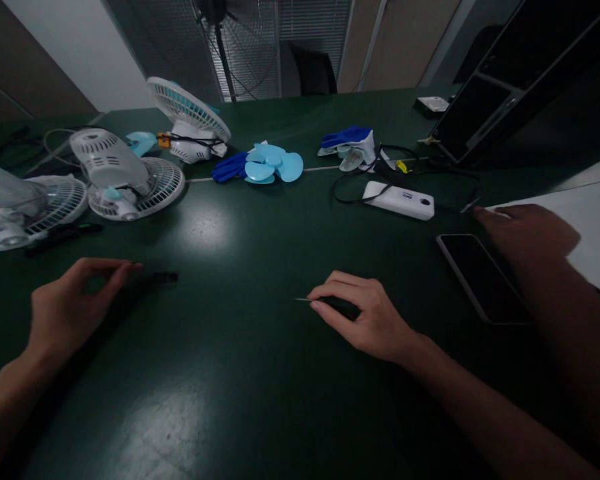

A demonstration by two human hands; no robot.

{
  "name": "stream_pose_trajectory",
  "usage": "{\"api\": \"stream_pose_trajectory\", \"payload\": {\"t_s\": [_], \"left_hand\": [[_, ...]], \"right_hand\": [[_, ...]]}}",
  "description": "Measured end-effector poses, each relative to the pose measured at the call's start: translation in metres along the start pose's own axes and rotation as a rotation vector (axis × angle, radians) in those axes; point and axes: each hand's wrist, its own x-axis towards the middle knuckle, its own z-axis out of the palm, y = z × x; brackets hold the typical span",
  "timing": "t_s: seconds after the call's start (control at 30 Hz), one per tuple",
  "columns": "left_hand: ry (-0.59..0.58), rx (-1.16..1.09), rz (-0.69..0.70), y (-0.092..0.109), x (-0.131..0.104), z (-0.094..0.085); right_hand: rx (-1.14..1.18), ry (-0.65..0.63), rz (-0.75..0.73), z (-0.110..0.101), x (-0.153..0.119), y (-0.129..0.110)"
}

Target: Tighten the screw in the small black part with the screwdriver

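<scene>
My right hand point(363, 313) is closed around the dark handle of a screwdriver point(341, 307), resting low over the green table. Its thin metal shaft points left, past my fingertips. My left hand point(75, 303) hovers over the table's left side, thumb and forefinger pinched together. Something small and dark shows at those fingertips, too blurred to name. Just right of them lies a short black object point(164, 277), also blurred; whether it touches my fingers I cannot tell.
Upturned white fans point(113, 170) crowd the left. Light-blue fan blades point(274, 164) and work gloves point(350, 143) lie farther back. On the right are a white power bank point(399, 200), a phone point(483, 280) and another person's hand point(530, 230) with a thin pointed item.
</scene>
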Motion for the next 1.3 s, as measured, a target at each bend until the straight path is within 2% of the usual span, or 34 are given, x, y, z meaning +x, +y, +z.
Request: {"api": "stream_pose_trajectory", "payload": {"t_s": [0.07,0.17,0.47,0.6,0.83,1.13,1.3], "left_hand": [[0.032,-0.111,0.026,0.011,-0.001,0.001],[-0.024,-0.181,0.102,0.022,-0.002,0.003],[-0.052,0.021,0.268,0.027,-0.003,0.005],[-0.091,0.035,0.243,0.026,-0.002,0.006],[-0.110,-0.023,0.105,0.021,0.003,0.006],[-0.055,-0.024,0.139,0.029,0.002,0.002],[-0.054,-0.054,0.095,0.031,0.002,0.002]], "right_hand": [[0.007,-0.007,0.007,0.000,0.000,0.000],[0.013,-0.018,0.019,0.000,0.000,0.001],[0.010,-0.024,0.015,0.000,0.000,0.001],[0.010,-0.031,0.016,0.000,0.000,0.002],[-0.013,-0.024,0.001,0.001,0.000,0.003],[-0.010,-0.037,0.009,0.001,0.000,0.003],[-0.012,-0.039,0.017,0.000,0.000,0.002]]}}
